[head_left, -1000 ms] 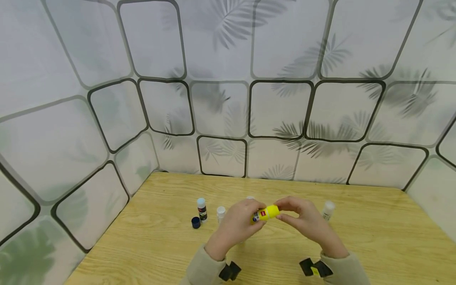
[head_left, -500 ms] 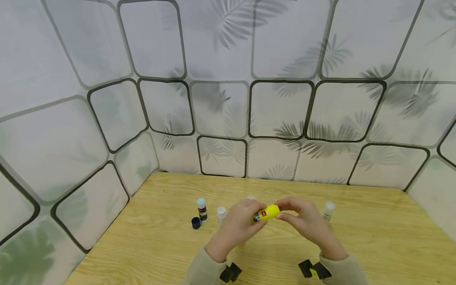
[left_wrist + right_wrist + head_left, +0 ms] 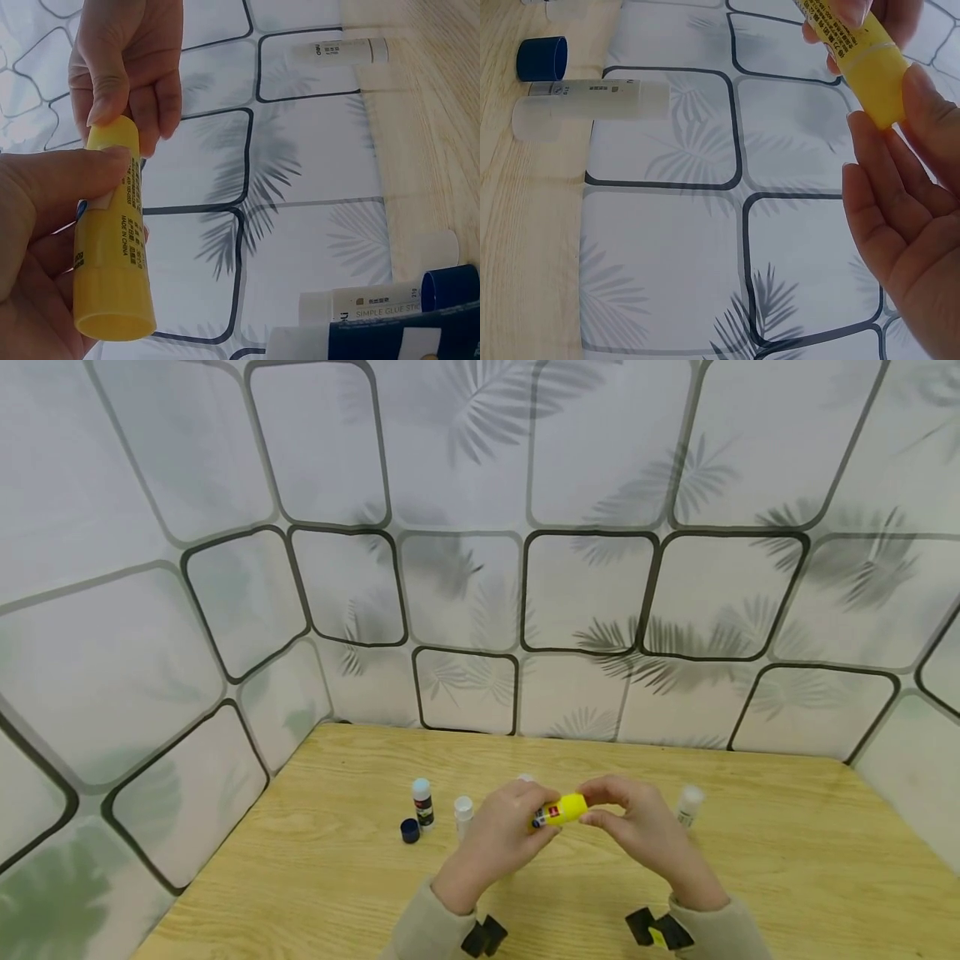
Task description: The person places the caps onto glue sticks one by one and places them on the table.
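Observation:
A yellow glue stick (image 3: 561, 811) is held above the table between both hands, lying sideways in the head view. My left hand (image 3: 495, 831) grips its body, with the thumb along the printed label in the left wrist view. At the other end my right hand (image 3: 641, 831) pinches the yellow cap (image 3: 881, 94) between thumb and fingers. A pale ring shows between cap and body in the right wrist view, and the cap sits on the stick.
On the wooden table (image 3: 315, 893), a dark-labelled glue stick (image 3: 423, 803) stands beside a dark blue cap (image 3: 409, 831). White glue sticks stand near the left hand (image 3: 463, 812) and behind the right hand (image 3: 688, 802); another white top (image 3: 526, 777) peeks out behind. Patterned cloth (image 3: 465, 585) hangs at the back.
Both hands keep hold of the yellow glue stick in nearly the same place. The whole head view has shifted very slightly.

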The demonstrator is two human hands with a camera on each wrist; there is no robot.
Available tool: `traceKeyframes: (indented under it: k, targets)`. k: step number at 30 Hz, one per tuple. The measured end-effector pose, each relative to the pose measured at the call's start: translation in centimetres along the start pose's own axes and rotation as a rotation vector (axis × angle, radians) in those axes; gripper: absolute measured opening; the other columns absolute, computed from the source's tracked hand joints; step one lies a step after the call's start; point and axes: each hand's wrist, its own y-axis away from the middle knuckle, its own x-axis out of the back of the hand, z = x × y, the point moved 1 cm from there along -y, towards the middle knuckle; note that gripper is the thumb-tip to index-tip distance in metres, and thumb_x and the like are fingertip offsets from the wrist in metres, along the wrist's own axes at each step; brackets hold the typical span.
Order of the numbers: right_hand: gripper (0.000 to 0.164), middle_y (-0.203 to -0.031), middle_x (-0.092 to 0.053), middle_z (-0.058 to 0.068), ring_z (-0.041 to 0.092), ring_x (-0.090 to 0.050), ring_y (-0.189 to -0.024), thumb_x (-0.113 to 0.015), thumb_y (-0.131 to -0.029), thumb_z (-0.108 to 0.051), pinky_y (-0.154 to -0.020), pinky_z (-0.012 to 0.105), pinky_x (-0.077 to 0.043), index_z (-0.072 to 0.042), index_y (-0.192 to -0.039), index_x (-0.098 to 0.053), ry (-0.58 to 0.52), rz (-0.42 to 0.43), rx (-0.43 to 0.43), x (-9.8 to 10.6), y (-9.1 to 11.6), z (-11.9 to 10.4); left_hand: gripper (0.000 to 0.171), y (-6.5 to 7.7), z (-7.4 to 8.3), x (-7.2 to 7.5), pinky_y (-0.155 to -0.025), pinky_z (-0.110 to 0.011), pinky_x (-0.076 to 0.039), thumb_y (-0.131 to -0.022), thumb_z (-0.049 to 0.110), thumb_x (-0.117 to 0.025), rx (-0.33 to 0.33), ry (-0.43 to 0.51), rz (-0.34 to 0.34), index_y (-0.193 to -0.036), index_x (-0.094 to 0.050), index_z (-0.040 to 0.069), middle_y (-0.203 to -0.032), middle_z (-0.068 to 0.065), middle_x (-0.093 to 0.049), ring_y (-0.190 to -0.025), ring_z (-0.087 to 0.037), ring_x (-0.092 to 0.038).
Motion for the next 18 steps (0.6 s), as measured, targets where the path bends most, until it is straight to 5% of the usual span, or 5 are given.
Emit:
traceKeyframes:
  k: [10, 18]
  targets:
    - [0.03, -0.095, -0.062, 0.001, 0.011, -0.06, -0.082, -0.069, -0.073, 0.001, -0.066, 0.023, -0.05, -0.005, -0.101, -0.062, -0.019, -0.008, -0.051, -0.45, -0.17, 0.08, 0.028, -0.03, -0.09, 0.02, -0.06, -0.011, -0.04, -0.074, 0.017, -0.072, 0.125, 0.04, -0.012, -0.098, -0.062, 0.007, -0.088, 0.002, -0.06, -0.07, -0.002, -0.051]
    - [0.029, -0.095, -0.061, 0.003, 0.012, -0.059, -0.082, -0.069, -0.072, 0.003, -0.068, 0.028, -0.05, -0.004, -0.099, -0.063, -0.017, 0.051, 0.029, -0.83, -0.81, -0.53, 0.028, 0.14, -0.19, -0.16, -0.06, -0.011, -0.041, -0.074, 0.015, -0.071, 0.163, 0.11, 0.04, -0.098, -0.059, 0.007, -0.087, 0.001, -0.059, -0.069, -0.003, -0.051]
